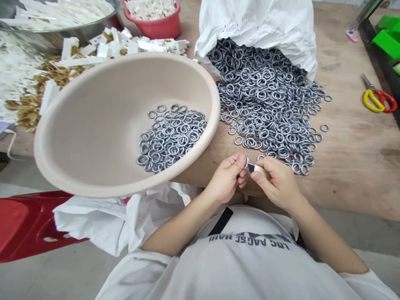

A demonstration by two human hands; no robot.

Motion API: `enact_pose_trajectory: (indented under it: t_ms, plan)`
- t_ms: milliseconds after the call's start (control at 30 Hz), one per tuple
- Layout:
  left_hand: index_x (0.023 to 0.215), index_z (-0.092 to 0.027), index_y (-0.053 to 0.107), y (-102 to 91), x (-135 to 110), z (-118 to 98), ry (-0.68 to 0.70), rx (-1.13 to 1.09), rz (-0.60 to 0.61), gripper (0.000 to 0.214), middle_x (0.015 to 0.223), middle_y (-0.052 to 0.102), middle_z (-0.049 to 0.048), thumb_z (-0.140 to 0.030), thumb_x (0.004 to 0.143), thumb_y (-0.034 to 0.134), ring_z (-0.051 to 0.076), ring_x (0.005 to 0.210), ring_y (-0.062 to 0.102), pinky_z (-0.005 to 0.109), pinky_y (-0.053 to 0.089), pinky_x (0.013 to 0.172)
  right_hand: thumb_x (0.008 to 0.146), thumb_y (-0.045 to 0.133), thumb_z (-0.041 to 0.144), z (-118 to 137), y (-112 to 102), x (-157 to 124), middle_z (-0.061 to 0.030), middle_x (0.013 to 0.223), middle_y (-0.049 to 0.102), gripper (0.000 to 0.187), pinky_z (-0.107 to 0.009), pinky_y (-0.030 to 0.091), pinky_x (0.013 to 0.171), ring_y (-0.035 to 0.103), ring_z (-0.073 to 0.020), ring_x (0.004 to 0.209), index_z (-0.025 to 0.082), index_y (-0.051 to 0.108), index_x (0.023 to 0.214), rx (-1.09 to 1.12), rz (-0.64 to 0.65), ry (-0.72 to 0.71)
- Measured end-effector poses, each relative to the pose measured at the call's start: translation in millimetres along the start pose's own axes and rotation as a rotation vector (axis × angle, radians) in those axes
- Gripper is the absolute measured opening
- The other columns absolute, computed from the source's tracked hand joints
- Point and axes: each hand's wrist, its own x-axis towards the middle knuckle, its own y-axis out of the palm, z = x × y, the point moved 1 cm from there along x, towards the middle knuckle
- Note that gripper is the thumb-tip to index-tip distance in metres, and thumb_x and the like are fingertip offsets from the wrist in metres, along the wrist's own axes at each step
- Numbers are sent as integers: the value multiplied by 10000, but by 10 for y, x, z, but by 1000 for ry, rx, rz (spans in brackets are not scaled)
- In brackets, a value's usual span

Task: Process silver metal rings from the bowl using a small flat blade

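Observation:
Between the thumb and fingers of my left hand (229, 175) is a small grey metal ring (246, 162), held upright. My right hand (276, 179) is closed around a short pale tool with a dark tip (251, 167), which meets or nearly meets the ring; its exact kind I cannot make out. Just beyond my hands, a large heap of grey rings (268, 104) spills from a white sack (256, 29) onto the table. On my left, a big beige basin (93, 116) holds a smaller pile of rings (173, 137) in its near right part.
Scissors (378, 98) with red and yellow handles lie at the right. A metal bowl (62, 35), a red tub (156, 25) and white and brown pieces (62, 62) crowd the far left. A red stool (34, 225) and white cloth (103, 216) are below the basin.

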Motion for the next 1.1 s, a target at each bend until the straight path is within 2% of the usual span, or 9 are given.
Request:
enact_pose_trajectory:
  t_ms: [133, 367, 567, 733, 800, 933, 1033, 1100]
  plan:
    - [845, -176, 522, 23, -42, 4, -12, -37, 1, 363, 543, 431, -94, -462, 845, 746, 37, 430, 329, 147, 303, 425, 1015, 498, 495, 28, 35, -5, -12, 736, 602, 376, -279, 345, 628, 546, -144, 672, 197, 616, 818, -121, 10, -27]
    - [939, -195, 517, 58, -84, 25, -6, -52, -19, 325, 522, 442, -106, -412, 856, 743, 40, 426, 315, 138, 293, 423, 1022, 474, 510, 23, 31, -39, -4, 702, 561, 440, -278, 310, 613, 508, -129, 646, 193, 562, 732, -218, 12, -48]
    - [899, -203, 483, 71, -95, 26, -34, -72, 7, 364, 525, 439, -110, -429, 834, 760, 33, 425, 321, 137, 278, 432, 1024, 484, 481, 44, 12, -56, 2, 691, 540, 412, -282, 298, 607, 491, -130, 639, 197, 568, 738, -203, 11, -40]
    - [890, -210, 473, 56, -98, 38, -38, -72, 21, 383, 514, 424, -114, -436, 821, 774, 35, 421, 307, 139, 269, 433, 1027, 473, 462, 41, 18, -52, 1, 682, 561, 411, -281, 310, 612, 495, -136, 637, 209, 554, 714, -124, 86, -1]
    - [886, -212, 467, 46, -121, 46, -48, -74, 56, 370, 510, 417, -113, -426, 836, 764, 36, 419, 292, 139, 261, 432, 1035, 449, 461, -37, 4, -32, -3, 688, 585, 409, -281, 325, 620, 518, -145, 647, 214, 575, 735, -105, 63, 55]
    - [878, -204, 467, -16, -171, 71, -79, -93, 134, 307, 532, 412, -103, -403, 905, 700, 39, 430, 294, 141, 282, 434, 1039, 429, 486, -263, -55, 7, -33, 790, 660, 393, -293, 355, 658, 593, -185, 739, 213, 650, 863, -206, -130, 229]
    - [1019, -214, 510, -111, -161, 78, -8, -62, 81, 229, 588, 498, -83, -364, 938, 663, 55, 465, 401, 148, 374, 461, 977, 544, 532, -334, -30, -4, -61, 969, 690, 351, -301, 342, 641, 627, -221, 825, 228, 685, 1084, -406, -34, 229]
    - [1160, -230, 519, -171, -136, 76, 26, -22, 57, 296, 700, 604, -52, -341, 932, 672, 69, 529, 514, 176, 472, 519, 958, 583, 500, -332, 13, -21, -66, 1014, 674, 328, -304, 305, 601, 623, -226, 812, 245, 689, 1136, -535, 53, 223]
